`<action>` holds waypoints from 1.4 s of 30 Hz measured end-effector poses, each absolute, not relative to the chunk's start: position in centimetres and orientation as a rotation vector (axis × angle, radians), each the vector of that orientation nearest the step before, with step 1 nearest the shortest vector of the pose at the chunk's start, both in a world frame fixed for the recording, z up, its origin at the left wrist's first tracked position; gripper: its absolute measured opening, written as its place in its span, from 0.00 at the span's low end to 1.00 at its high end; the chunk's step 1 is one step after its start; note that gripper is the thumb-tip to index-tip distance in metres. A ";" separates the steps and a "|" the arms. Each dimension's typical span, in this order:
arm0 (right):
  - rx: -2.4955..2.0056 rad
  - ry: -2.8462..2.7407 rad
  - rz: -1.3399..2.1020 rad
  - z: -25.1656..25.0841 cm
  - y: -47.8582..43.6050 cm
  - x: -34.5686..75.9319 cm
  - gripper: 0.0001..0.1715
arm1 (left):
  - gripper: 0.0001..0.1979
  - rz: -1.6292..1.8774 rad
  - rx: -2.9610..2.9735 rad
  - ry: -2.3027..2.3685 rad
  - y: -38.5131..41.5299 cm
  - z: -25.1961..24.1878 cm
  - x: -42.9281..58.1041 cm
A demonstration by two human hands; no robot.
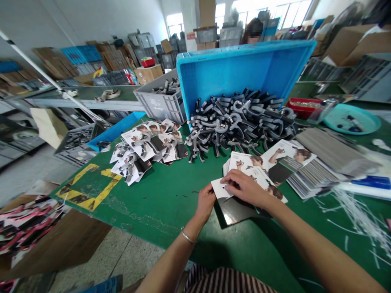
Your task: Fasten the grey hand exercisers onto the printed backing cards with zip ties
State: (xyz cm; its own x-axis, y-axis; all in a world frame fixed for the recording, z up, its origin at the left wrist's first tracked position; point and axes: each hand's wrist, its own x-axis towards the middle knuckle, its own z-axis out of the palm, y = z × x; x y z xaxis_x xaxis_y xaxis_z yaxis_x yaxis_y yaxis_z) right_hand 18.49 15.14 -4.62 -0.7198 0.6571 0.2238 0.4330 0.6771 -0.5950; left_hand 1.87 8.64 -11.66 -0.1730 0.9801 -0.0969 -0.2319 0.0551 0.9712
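Note:
A printed backing card [234,209], white and black with a small punched hole, is held low over the green table. My left hand [206,201] pinches its left edge, fingers partly hidden behind it. My right hand [244,188] lies across the upper part of the card, its fingers bent against the face near the hole. Just beyond is a stack of similar cards [241,159], with another printed card [282,159] to its right. Grey-and-black spring hand grips [235,118] are heaped farther back, spilling out of a tipped blue crate [226,71].
Cards with hand grips attached [146,142] lie piled at left. Bundled cards [314,175] and loose white cable ties [360,219] are at right, near a turquoise tray [351,118]. A cardboard box [61,240] stands on the floor. A person [254,30] is behind the crate.

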 end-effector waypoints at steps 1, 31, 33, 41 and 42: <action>-0.847 -2.467 0.736 -4.6 15.1 18.5 0.10 | 0.14 1.373 0.878 1.200 8.8 -11.8 1.9; -0.832 -2.453 0.736 -4.5 14.8 18.6 0.09 | 0.19 1.426 0.788 1.034 8.2 -11.8 1.8; -0.832 -2.450 0.740 -4.4 14.8 18.6 0.09 | 0.17 1.401 0.797 1.073 7.9 -11.6 1.8; -0.789 -2.430 0.758 -4.5 14.9 18.7 0.09 | 0.18 1.415 0.825 1.069 7.6 -11.6 2.1; -0.785 -2.431 0.760 -4.5 14.9 18.8 0.09 | 0.18 1.420 0.820 1.062 7.6 -11.7 2.1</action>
